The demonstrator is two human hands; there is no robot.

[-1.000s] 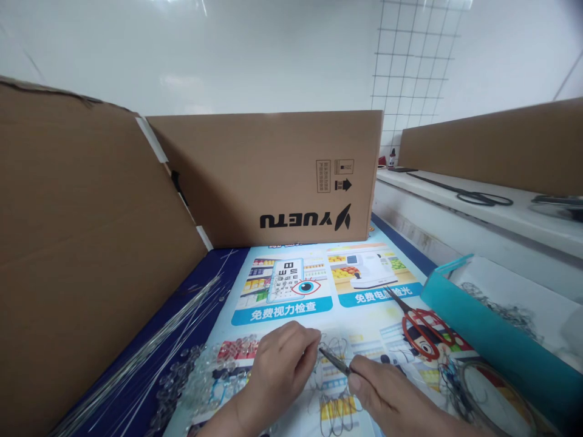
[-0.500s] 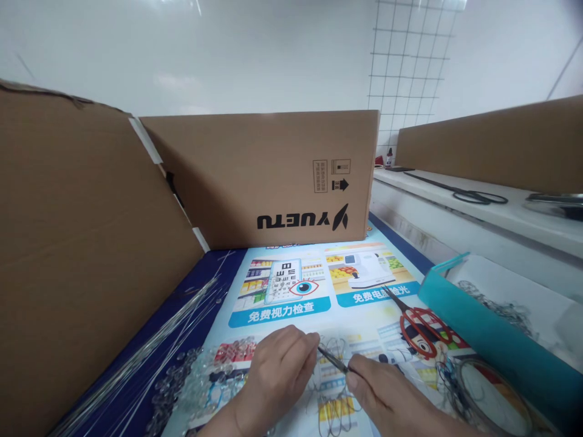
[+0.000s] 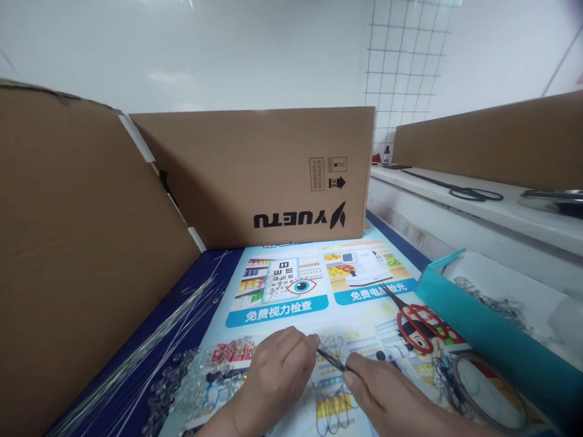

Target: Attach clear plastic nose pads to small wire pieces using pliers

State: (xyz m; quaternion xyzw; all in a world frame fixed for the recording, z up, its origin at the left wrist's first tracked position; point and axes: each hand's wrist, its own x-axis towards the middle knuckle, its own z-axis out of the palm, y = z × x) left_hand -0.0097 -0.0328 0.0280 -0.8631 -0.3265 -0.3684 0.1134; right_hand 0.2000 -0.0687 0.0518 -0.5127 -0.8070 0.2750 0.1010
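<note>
My right hand (image 3: 380, 385) is closed round a pair of needle-nose pliers (image 3: 332, 359); their handles are hidden in the palm. The narrow metal jaws reach left to the fingertips of my left hand (image 3: 280, 370). Those fingers are pinched together at the tips of the pliers, and whatever they hold is too small to make out. Thin bent wire pieces (image 3: 334, 416) lie on the printed sheet below and between my hands. Left of my left hand spreads a pile of clear beads (image 3: 195, 385).
Red-handled scissors (image 3: 416, 325) lie to the right, near a ring-shaped coil (image 3: 489, 391). A teal box (image 3: 492, 331) holds small wire pieces. Long thin wires (image 3: 150, 358) run along the left side. Cardboard panels (image 3: 255, 176) stand behind and at the left.
The view has shifted slightly. My hands and the pliers keep almost the same pose, with the jaws still at the left fingertips.
</note>
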